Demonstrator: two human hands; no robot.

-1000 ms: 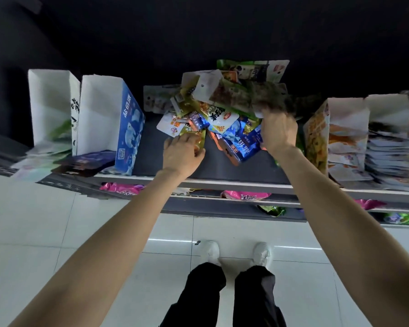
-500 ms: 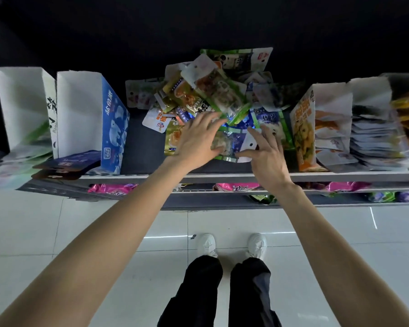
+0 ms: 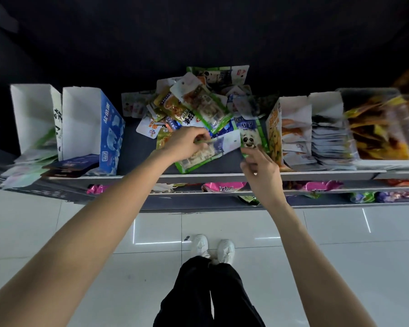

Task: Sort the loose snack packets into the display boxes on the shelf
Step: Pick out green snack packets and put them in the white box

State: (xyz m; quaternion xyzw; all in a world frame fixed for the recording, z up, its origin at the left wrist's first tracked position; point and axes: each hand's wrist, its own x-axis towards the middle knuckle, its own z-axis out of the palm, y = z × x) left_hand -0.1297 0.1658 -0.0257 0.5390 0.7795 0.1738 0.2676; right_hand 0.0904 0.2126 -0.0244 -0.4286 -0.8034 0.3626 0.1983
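A heap of loose snack packets [image 3: 194,107] lies in the middle of the shelf [image 3: 222,177]. My left hand [image 3: 187,142] pinches a green-edged packet [image 3: 203,156] at the front of the heap. My right hand [image 3: 260,168] holds the lower edge of a green packet with a panda face [image 3: 249,136], just left of the orange display box [image 3: 275,135]. On the left stand a blue display box [image 3: 104,131] and a white display box [image 3: 33,119].
Right of the orange box are a box of stacked pale packets [image 3: 326,140] and a clear bin of orange and yellow packets [image 3: 383,131]. Lower shelves [image 3: 222,187] hold pink, green and purple packets. My feet [image 3: 213,247] stand on white floor tiles below.
Both hands drew back from flat on the heap toward the shelf's front edge. The left hand's fingers closed on a green-edged packet; the right hand took hold of the panda packet.
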